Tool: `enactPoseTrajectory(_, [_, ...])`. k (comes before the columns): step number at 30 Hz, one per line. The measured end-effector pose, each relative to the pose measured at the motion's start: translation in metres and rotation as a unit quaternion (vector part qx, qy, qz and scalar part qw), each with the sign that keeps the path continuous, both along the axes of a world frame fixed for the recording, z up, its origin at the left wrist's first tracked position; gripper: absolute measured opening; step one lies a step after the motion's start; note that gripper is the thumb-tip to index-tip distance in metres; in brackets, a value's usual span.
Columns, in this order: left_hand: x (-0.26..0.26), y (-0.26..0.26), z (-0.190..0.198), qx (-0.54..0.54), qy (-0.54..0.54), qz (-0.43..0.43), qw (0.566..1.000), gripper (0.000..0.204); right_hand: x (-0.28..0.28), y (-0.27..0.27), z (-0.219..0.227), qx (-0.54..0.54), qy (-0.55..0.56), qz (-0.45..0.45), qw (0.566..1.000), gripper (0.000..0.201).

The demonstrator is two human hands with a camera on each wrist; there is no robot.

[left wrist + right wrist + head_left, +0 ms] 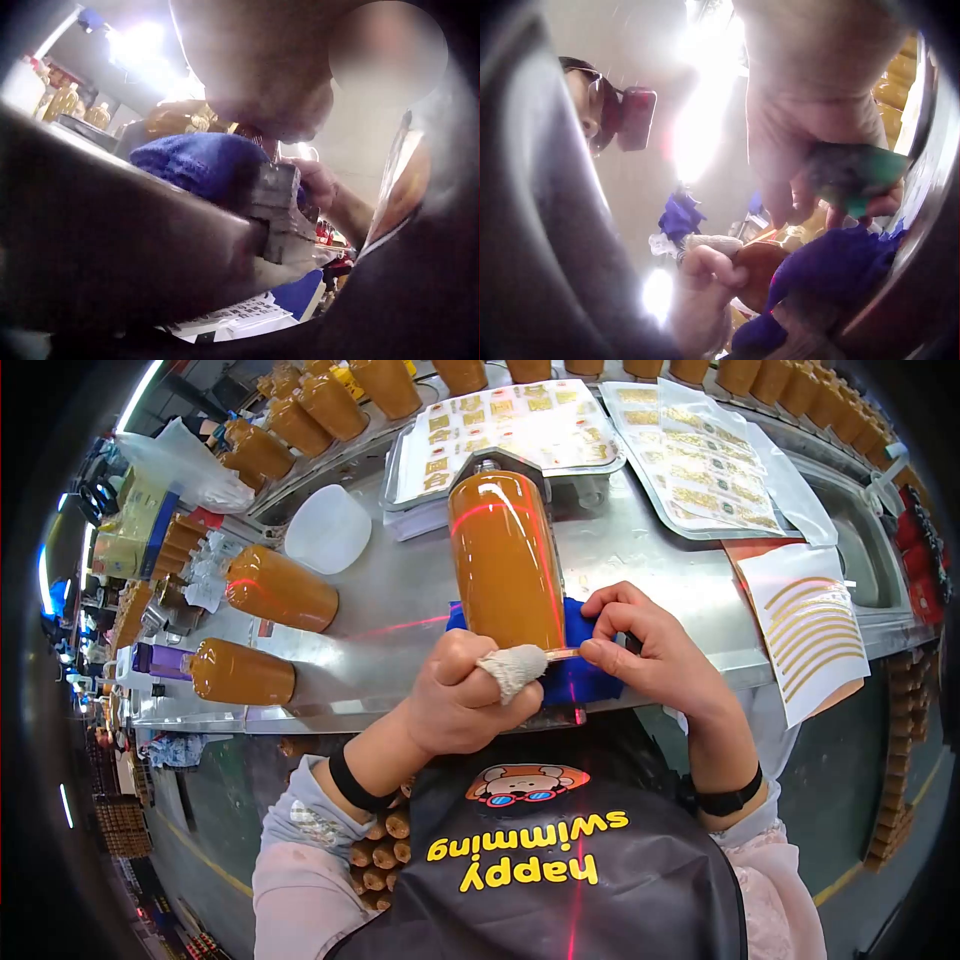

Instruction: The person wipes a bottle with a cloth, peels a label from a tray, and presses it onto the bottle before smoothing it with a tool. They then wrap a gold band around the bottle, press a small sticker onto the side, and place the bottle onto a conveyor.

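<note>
The big glossy amber-brown bottle (508, 560) lies on a bright blue terry cloth (595, 672), base toward the person and neck up by a dark metal bracket (527, 468). It's the same brown all the way down, so I can't tell if that's the contents or the wall.

The left hand (462, 698) is curled closed at the base, a white knit cover (514, 668) poking out of it, and it has hold of 1 end of a thin tan strip (564, 654). Can't tell if a finger's inside the knit. The right hand (655, 652) has the other end, thumb and fingertip pinched together with basically no gap. So the strip sits right beside the bottle's base, between the 2 hands.

Container-wise, there's a shallow clear plastic tray (608, 464) holding sheets of gold and red stickers, and a 2nd pale tray (655, 510) to its right with gold-patterned sheets. A round translucent white tub (328, 528) sits off to the left, near 2 more amber-brown bottles (280, 590), all on the shiny metal counter (400, 600).
</note>
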State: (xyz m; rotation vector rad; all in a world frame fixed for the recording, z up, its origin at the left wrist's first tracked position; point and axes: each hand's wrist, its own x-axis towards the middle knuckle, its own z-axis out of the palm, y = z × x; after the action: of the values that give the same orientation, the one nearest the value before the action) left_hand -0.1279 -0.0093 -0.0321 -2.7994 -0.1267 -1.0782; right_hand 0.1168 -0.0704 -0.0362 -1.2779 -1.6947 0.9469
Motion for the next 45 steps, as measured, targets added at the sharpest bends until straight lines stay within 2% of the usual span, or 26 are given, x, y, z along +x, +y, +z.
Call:
enactPoseTrajectory(4, [0.007, 0.004, 0.002, 0.012, 0.022, -0.029, 0.999, 0.027, -0.003, -0.001, 0.001, -0.016, 0.028, -0.01, 0.999, 0.022])
enactPoseTrajectory(7, [-0.001, 0.001, -0.012, -0.008, -0.025, -0.002, 1.0, 0.028, -0.002, -0.002, 0.001, 0.001, 0.011, -0.007, 1.0, 0.022])
enactPoseTrajectory(10, [-0.004, -0.001, -0.017, -0.015, -0.028, 0.014, 0.999, 0.028, -0.002, 0.0, 0.001, -0.001, 0.003, -0.005, 1.0, 0.022])
enactPoseTrajectory(13, [-0.001, 0.002, -0.003, 0.001, 0.009, -0.017, 1.0, 0.028, -0.004, 0.001, -0.001, 0.001, -0.003, -0.006, 1.0, 0.023])
enactPoseTrajectory(17, [0.008, 0.002, 0.001, 0.039, 0.034, 0.002, 0.999, 0.029, -0.005, 0.0, -0.003, -0.004, 0.006, -0.009, 1.0, 0.022])
enactPoseTrajectory(23, [-0.003, 0.0, -0.023, 0.0, -0.039, 0.019, 0.999, 0.026, -0.004, 0.0, -0.004, 0.015, -0.008, -0.013, 1.0, 0.022])
enactPoseTrajectory(27, [0.006, -0.003, -0.003, 0.042, 0.009, 0.023, 0.999, 0.02, -0.005, 0.001, -0.005, 0.007, -0.014, -0.013, 1.0, 0.021])
enactPoseTrajectory(30, [0.014, -0.01, 0.008, -0.001, 0.027, 0.105, 0.994, 0.035, -0.005, -0.001, -0.005, -0.013, 0.043, -0.029, 0.999, 0.021])
enactPoseTrajectory(31, [0.015, -0.007, 0.004, -0.024, 0.016, 0.137, 0.99, 0.054, -0.005, -0.003, -0.005, 0.012, 0.027, -0.027, 0.999, 0.021])
enactPoseTrajectory(34, [0.012, -0.01, -0.001, -0.15, -0.04, 0.183, 0.971, 0.064, -0.009, -0.004, -0.004, 0.086, -0.018, -0.023, 0.996, 0.022])
enactPoseTrajectory(35, [0.006, -0.011, -0.008, -0.19, -0.047, 0.172, 0.965, 0.068, -0.013, -0.004, -0.002, 0.108, -0.03, -0.025, 0.993, 0.023])
enactPoseTrajectory(38, [-0.002, -0.012, -0.019, -0.264, -0.089, 0.152, 0.948, 0.067, -0.022, -0.002, -0.005, 0.153, -0.051, -0.034, 0.986, 0.026])
enactPoseTrajectory(41, [-0.009, -0.015, -0.015, -0.417, -0.103, 0.105, 0.897, 0.062, -0.026, 0.001, -0.009, 0.175, -0.06, -0.042, 0.982, 0.026])
enactPoseTrajectory(44, [0.004, -0.017, -0.016, -0.473, -0.165, 0.109, 0.859, 0.058, -0.028, 0.0, -0.01, 0.176, -0.054, -0.047, 0.982, 0.025])
enactPoseTrajectory(45, [0.007, -0.019, -0.016, -0.467, -0.166, 0.12, 0.86, 0.057, -0.028, 0.0, -0.011, 0.178, -0.051, -0.05, 0.981, 0.025])
